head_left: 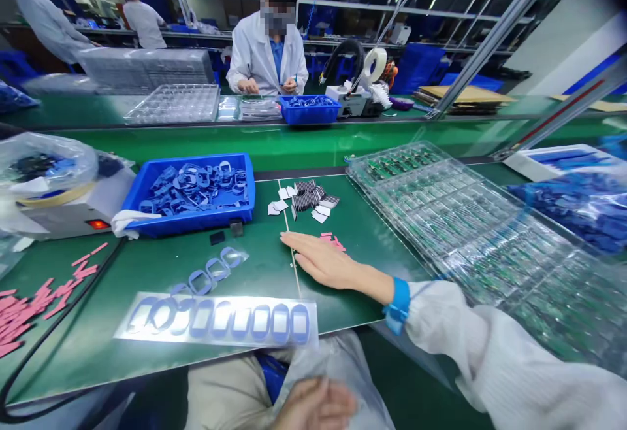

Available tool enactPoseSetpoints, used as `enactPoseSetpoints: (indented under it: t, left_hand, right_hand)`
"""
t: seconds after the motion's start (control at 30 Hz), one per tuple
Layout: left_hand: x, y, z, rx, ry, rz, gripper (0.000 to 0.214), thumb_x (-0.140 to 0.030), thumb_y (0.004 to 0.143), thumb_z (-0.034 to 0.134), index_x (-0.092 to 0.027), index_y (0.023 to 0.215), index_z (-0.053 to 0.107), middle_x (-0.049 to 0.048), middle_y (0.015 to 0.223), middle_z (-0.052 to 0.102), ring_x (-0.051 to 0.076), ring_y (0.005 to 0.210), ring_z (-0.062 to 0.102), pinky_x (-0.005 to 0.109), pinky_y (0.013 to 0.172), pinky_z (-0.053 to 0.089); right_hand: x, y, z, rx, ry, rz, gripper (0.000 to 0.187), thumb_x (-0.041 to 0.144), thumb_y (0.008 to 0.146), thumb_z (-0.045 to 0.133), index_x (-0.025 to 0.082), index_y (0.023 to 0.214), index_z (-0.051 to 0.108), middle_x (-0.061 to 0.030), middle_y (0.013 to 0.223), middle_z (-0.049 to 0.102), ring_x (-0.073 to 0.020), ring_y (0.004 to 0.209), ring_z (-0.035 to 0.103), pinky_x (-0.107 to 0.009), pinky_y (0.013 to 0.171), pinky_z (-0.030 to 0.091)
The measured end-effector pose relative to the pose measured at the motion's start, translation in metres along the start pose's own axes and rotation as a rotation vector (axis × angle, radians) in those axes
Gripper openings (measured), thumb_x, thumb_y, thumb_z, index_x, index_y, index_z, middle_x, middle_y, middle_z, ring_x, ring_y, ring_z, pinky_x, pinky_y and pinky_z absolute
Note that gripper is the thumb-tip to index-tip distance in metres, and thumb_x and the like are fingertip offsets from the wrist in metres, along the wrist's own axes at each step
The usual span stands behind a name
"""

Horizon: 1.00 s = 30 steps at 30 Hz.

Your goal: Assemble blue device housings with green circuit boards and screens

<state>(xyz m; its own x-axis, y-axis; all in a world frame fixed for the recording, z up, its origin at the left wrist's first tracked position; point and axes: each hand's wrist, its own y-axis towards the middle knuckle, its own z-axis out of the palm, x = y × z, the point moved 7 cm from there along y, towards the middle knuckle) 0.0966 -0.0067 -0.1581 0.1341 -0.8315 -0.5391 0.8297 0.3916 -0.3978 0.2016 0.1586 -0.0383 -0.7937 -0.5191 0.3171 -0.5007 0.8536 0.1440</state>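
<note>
My right hand (326,261) lies flat on the green mat, fingers stretched out to the left, palm down, over a few pink strips (334,241). A blue wrist strap sits at its cuff. My left hand (313,405) is low at the frame's bottom edge, below the table by my lap, blurred, touching a clear plastic bag (337,358); its fingers look loosely curled. A clear strip of blue oval frames (220,319) lies near the front edge, with three loose blue frames (210,270) just behind it.
A blue bin (147,185) of blue frames stands behind. Small striped and white parts (306,200) lie beyond my right hand. Clear trays of green boards (470,221) stack at right. Pink strips (29,306) and a white machine (73,204) lie left. A person in a white coat (267,51) works opposite.
</note>
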Motion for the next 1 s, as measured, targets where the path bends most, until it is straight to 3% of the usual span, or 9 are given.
enactPoseSetpoints:
  t: [0.1, 0.2, 0.37, 0.5, 0.67, 0.77, 0.9, 1.0]
  left_hand:
    - [0.0, 0.037, -0.003, 0.035, -0.192, -0.041, 0.044, -0.047, 0.086, 0.049, -0.015, 0.11, 0.068, 0.014, 0.129, 0.061, 0.026, 0.125, 0.052, 0.041, 0.11, 0.028]
    - [-0.014, 0.058, 0.003, 0.11, -0.285, -0.031, 0.046, -0.045, 0.084, 0.053, -0.012, 0.113, 0.065, 0.016, 0.138, 0.053, 0.027, 0.132, 0.042, 0.038, 0.114, 0.021]
    - [-0.016, 0.069, 0.026, 0.241, -0.372, -0.096, 0.044, -0.03, 0.085, 0.051, -0.004, 0.12, 0.06, 0.02, 0.139, 0.05, 0.028, 0.132, 0.042, 0.039, 0.113, 0.02]
    - [-0.014, 0.072, 0.036, 0.271, -0.427, -0.109, 0.042, -0.024, 0.087, 0.046, -0.004, 0.12, 0.059, 0.0181, 0.139, 0.05, 0.026, 0.133, 0.041, 0.036, 0.113, 0.02]
    - [-0.016, 0.074, 0.038, 0.243, -0.492, -0.11, 0.037, -0.021, 0.084, 0.048, -0.001, 0.112, 0.063, 0.0202, 0.13, 0.058, 0.027, 0.127, 0.049, 0.036, 0.111, 0.024]
    - [-0.013, 0.077, 0.034, 0.182, -0.54, -0.107, 0.026, -0.019, 0.085, 0.05, -0.004, 0.096, 0.068, 0.0182, 0.11, 0.069, 0.025, 0.111, 0.061, 0.036, 0.106, 0.031]
    - [-0.009, 0.078, 0.031, 0.078, -0.585, -0.096, 0.02, -0.015, 0.086, 0.05, -0.009, 0.08, 0.068, 0.0089, 0.078, 0.072, 0.016, 0.083, 0.069, 0.029, 0.096, 0.04]
    - [-0.011, 0.077, 0.039, 0.018, -0.588, -0.102, 0.026, -0.016, 0.088, 0.046, -0.006, 0.086, 0.07, 0.0117, 0.084, 0.074, 0.017, 0.089, 0.069, 0.026, 0.097, 0.041]
  right_hand:
    - [0.008, 0.007, 0.012, 0.076, 0.036, -0.09, 0.045, 0.024, 0.098, 0.031, 0.013, 0.141, 0.035, -0.0081, 0.148, 0.037, -0.0164, 0.139, 0.028, -0.041, 0.116, 0.024]
    - [0.013, -0.007, 0.016, 0.12, 0.048, -0.12, 0.045, 0.022, 0.097, 0.031, 0.011, 0.141, 0.035, -0.0108, 0.148, 0.036, -0.0174, 0.14, 0.026, -0.043, 0.116, 0.022]
    - [0.023, -0.037, 0.014, 0.134, 0.037, -0.113, 0.046, 0.018, 0.095, 0.032, 0.005, 0.139, 0.037, -0.0147, 0.147, 0.036, -0.0205, 0.14, 0.026, -0.043, 0.114, 0.027]
    - [0.025, -0.041, 0.013, 0.104, 0.026, -0.114, 0.044, 0.016, 0.096, 0.031, 0.011, 0.138, 0.041, -0.0101, 0.145, 0.041, -0.0176, 0.138, 0.031, -0.04, 0.114, 0.029]
    - [0.022, -0.056, 0.009, 0.046, -0.012, -0.134, 0.04, 0.015, 0.095, 0.035, 0.011, 0.131, 0.05, -0.0094, 0.138, 0.051, -0.0173, 0.131, 0.043, -0.037, 0.111, 0.036]
    - [0.027, -0.081, 0.006, 0.005, -0.047, -0.124, 0.04, 0.012, 0.093, 0.037, 0.009, 0.13, 0.05, -0.0126, 0.136, 0.052, -0.0206, 0.13, 0.044, -0.039, 0.108, 0.04]
    - [0.049, -0.121, 0.006, -0.066, -0.078, -0.088, 0.046, 0.006, 0.089, 0.037, 0.007, 0.134, 0.045, -0.0163, 0.133, 0.054, -0.0229, 0.131, 0.042, -0.042, 0.104, 0.044]
    - [0.073, -0.146, 0.008, -0.159, -0.12, -0.09, 0.048, 0.003, 0.085, 0.039, 0.006, 0.133, 0.047, -0.0159, 0.128, 0.058, -0.0226, 0.13, 0.043, -0.039, 0.103, 0.045]
